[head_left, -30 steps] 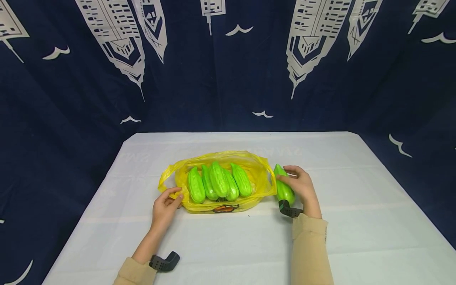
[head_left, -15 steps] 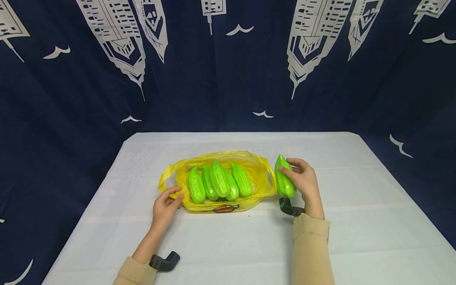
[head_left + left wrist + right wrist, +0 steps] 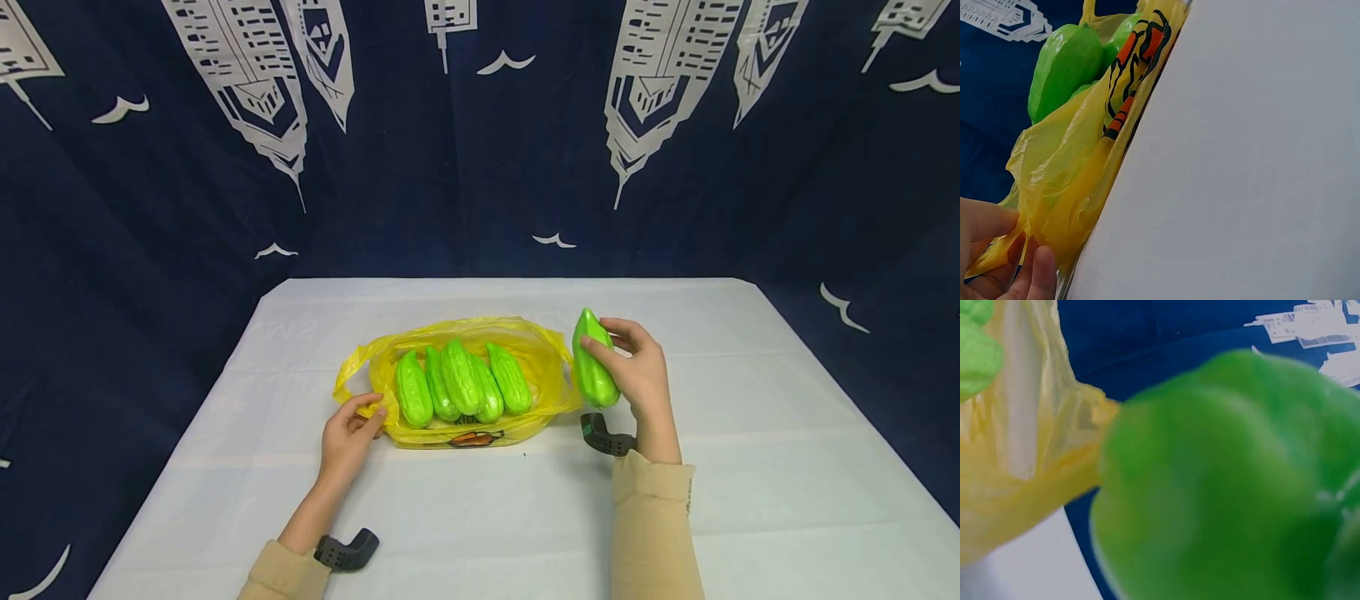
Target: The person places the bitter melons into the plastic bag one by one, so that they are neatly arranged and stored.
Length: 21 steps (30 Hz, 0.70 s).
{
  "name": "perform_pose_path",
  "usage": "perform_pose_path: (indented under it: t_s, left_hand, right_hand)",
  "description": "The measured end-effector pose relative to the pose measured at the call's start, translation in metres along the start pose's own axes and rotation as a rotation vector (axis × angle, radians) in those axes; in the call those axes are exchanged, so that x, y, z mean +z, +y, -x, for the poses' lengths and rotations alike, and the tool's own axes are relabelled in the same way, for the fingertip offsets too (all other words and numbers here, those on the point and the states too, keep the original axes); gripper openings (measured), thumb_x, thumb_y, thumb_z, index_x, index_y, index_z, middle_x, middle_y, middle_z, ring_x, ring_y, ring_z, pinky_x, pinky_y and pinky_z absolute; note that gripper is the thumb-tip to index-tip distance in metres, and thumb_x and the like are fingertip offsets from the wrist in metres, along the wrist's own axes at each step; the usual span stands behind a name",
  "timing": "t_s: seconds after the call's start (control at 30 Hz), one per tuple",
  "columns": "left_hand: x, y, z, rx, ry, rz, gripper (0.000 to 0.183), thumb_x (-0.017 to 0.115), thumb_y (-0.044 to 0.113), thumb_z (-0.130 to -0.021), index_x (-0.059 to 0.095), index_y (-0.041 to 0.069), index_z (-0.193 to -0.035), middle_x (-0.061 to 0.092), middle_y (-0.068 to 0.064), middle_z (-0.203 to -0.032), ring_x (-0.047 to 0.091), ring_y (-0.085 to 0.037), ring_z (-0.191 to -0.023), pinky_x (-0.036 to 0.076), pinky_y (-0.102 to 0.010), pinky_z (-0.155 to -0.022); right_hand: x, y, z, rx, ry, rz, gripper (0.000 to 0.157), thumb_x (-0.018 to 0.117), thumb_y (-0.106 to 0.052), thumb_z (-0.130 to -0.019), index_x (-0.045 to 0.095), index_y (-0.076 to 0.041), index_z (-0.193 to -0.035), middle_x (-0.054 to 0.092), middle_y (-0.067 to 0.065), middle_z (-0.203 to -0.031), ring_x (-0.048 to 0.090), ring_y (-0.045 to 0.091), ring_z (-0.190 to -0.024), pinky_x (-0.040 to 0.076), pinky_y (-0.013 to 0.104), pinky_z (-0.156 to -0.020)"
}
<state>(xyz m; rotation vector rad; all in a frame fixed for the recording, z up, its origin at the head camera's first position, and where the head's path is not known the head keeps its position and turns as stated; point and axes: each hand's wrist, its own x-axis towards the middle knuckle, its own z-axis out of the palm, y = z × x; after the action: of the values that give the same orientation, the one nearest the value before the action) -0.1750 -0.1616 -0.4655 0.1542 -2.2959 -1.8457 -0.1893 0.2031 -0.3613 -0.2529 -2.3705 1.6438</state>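
Observation:
My right hand [image 3: 636,367] holds a glossy bright green toy vegetable [image 3: 592,371], pointed at the top and lobed at the bottom, raised beside the bag's right side. Its lobed end [image 3: 1222,487] fills much of the right wrist view, where the hand is hidden. A yellow plastic bag [image 3: 438,439] lies mouth-up on the table, with several bumpy green bitter melons [image 3: 461,379] side by side inside. With thumb and fingers, my left hand [image 3: 351,433] pinches the bag's left edge near its handle loop. The left wrist view shows these fingertips [image 3: 1044,269] against the gathered yellow film.
White cloth covers the table [image 3: 480,525], whose far edge lies behind the bag. Beyond it hangs a dark blue curtain [image 3: 450,192] with white building and bird prints. A black wrist device [image 3: 347,551] sits on the left arm, another [image 3: 606,435] on the right.
My right hand has lifted the green toy vegetable from beside the bag, up and away from me, then slightly left. The left hand and the bag have stayed put.

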Motion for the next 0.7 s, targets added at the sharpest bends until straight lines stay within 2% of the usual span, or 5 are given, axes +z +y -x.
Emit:
perform_pose_path:
  t_s: [0.37, 0.7]
  left_hand:
    - [0.0, 0.002, 0.001, -0.004, -0.004, -0.015, 0.024, 0.065, 0.007, -0.088, 0.064, 0.004, -0.112, 0.059, -0.014, -0.104, 0.058, -0.013, -0.068, 0.054, -0.022, -0.063]
    - [0.0, 0.004, 0.002, -0.015, -0.003, -0.008, 0.023, 0.065, 0.007, -0.089, 0.065, 0.005, -0.111, 0.059, -0.014, -0.104, 0.059, -0.017, -0.069, 0.054, -0.023, -0.064]
  right_hand:
    - [0.007, -0.017, 0.007, -0.055, 0.048, -0.078, 0.05, 0.074, -0.029, -0.081, 0.058, -0.006, -0.123, 0.055, 0.006, -0.124, 0.051, 0.018, -0.11, 0.051, 0.022, -0.077]
    - [0.026, -0.027, 0.012, -0.115, 0.017, -0.144, 0.047, 0.073, -0.026, -0.083, 0.058, -0.003, -0.121, 0.056, 0.008, -0.123, 0.054, 0.019, -0.108, 0.052, 0.021, -0.078]
